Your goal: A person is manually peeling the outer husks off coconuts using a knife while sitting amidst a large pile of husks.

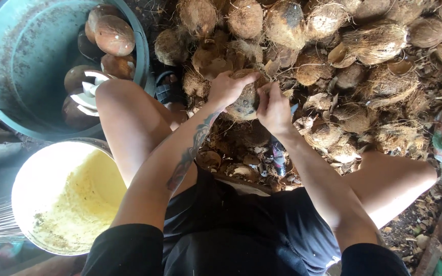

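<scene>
Left hand grips top of a husky coconut, fingers curled on it; right hand clamps its other side. Coconut sits btwn both hands, w/ coconut pile just beyond. Green tub well left.

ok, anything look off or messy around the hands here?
Only litter: husk scraps and shell chips are strewn on the ground between the knees, below the coconut that the left hand and right hand hold. The green tub and white bucket stand upright.
</scene>
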